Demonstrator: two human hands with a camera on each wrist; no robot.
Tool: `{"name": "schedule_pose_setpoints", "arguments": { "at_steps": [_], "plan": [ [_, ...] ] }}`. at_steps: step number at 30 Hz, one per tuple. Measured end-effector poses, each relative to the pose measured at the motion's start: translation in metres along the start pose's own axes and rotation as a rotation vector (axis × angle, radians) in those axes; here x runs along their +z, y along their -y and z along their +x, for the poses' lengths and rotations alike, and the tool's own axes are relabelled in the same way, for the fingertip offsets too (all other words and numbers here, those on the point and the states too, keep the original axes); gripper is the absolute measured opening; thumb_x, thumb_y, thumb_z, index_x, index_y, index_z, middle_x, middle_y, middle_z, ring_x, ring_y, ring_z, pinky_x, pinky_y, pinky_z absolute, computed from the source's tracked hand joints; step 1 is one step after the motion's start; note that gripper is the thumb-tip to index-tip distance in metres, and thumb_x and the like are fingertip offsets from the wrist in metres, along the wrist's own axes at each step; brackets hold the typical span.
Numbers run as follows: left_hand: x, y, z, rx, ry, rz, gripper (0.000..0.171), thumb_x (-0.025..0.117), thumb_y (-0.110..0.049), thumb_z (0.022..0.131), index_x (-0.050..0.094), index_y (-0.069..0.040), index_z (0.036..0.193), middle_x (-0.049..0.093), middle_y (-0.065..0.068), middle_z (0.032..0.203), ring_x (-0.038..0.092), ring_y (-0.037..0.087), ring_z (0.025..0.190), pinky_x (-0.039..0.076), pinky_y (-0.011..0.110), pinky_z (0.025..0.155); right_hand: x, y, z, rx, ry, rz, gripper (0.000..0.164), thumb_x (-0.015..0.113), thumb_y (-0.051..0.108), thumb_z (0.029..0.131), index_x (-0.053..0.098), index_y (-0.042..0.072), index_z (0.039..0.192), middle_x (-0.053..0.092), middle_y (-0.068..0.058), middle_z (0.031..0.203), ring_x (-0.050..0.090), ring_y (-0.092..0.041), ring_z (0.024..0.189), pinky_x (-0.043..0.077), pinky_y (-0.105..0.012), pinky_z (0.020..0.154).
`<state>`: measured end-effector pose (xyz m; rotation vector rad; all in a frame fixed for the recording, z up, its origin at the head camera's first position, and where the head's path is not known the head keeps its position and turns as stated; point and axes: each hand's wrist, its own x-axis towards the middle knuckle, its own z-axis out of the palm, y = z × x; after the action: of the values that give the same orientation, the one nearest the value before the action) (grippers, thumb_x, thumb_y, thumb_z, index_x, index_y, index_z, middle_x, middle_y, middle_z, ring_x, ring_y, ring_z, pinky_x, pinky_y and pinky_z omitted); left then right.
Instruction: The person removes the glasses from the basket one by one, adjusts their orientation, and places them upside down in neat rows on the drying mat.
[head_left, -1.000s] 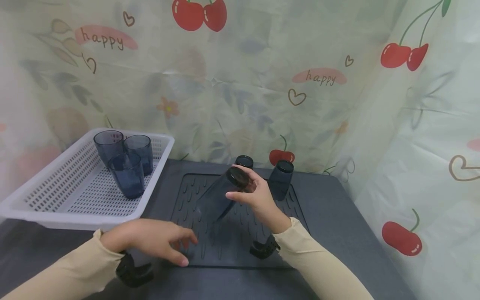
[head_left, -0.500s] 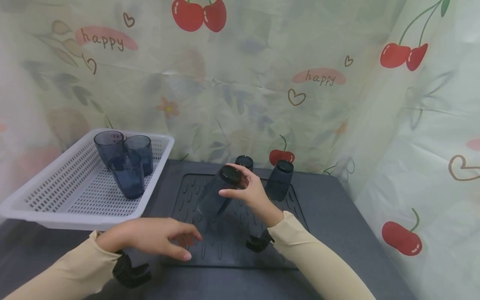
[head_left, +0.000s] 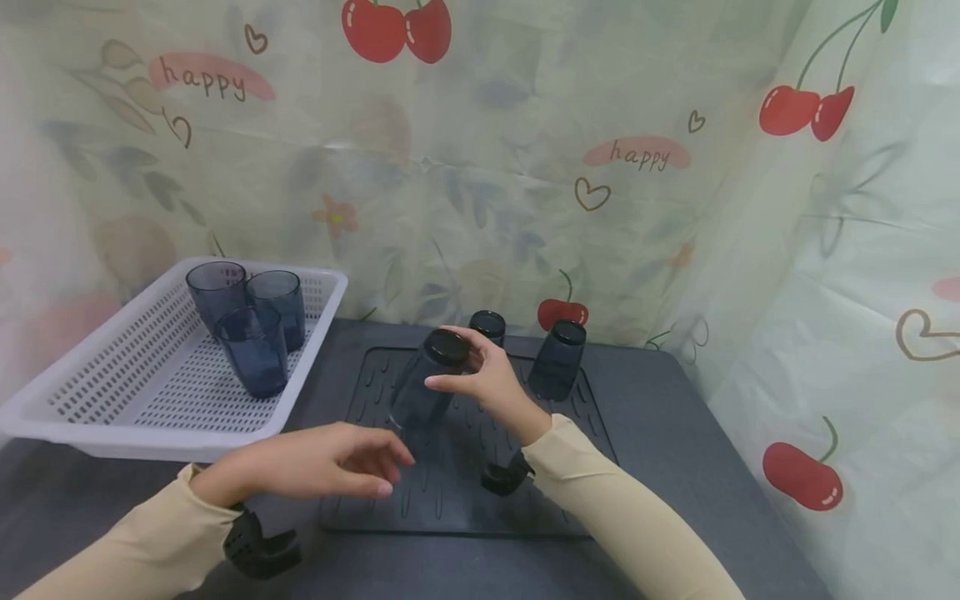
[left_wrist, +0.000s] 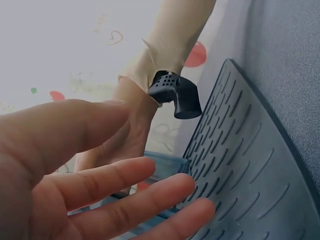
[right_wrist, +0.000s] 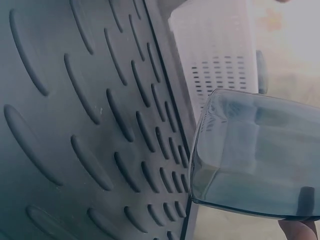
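Note:
My right hand (head_left: 495, 387) grips a blue-tinted drinking glass (head_left: 420, 392) near its base. That glass is mouth down and tilted, its rim toward the lower left, over the dark ridged drying mat (head_left: 465, 504). In the right wrist view the glass (right_wrist: 255, 160) appears clear of the mat. My left hand (head_left: 318, 462) hovers over the mat's left front with nothing in it; the left wrist view shows its fingers (left_wrist: 145, 200) spread and relaxed. Behind, two more glasses stand upside down on the mat: one at the back (head_left: 487, 325), partly hidden, and one at the right (head_left: 557, 367).
A white perforated basket (head_left: 172, 412) sits on the left of the grey tabletop (head_left: 652, 433). Inside it, three blue-tinted glasses (head_left: 257, 358) stand mouth up, close together. A curtain (head_left: 510, 233) printed with cherries hangs behind and to the right.
My right hand has shifted left with the tilted glass, whose base moves left too. The left hand has risen slightly and moved a little to the right.

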<state>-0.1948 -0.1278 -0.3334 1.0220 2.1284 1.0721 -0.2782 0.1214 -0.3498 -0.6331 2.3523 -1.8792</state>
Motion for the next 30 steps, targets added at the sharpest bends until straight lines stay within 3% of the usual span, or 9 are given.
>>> {"name": "schedule_pose_setpoints", "arguments": {
  "at_steps": [23,30],
  "plan": [
    [0.003,0.005,-0.004,-0.021,0.019,-0.018,0.033,0.059,-0.027,0.097,0.057,-0.013,0.127,0.066,0.007,0.115,0.064,0.01,0.104,0.052,0.023,0.086,0.007,-0.012,0.039,0.027,-0.057,-0.128,0.07,0.085,0.022,0.075,0.053,0.033,0.136,0.055,0.002,0.133,0.057,-0.02,0.12,0.051,-0.046,0.094],
    [0.003,0.007,-0.004,-0.019,0.017,-0.015,0.032,0.059,-0.027,0.097,0.057,-0.013,0.126,0.066,0.006,0.114,0.064,0.01,0.103,0.052,0.024,0.086,0.009,-0.013,0.049,0.049,-0.071,-0.124,0.073,0.085,0.023,0.075,0.049,0.026,0.139,0.048,0.001,0.144,0.052,-0.024,0.127,0.047,-0.049,0.099]
  ]
}}
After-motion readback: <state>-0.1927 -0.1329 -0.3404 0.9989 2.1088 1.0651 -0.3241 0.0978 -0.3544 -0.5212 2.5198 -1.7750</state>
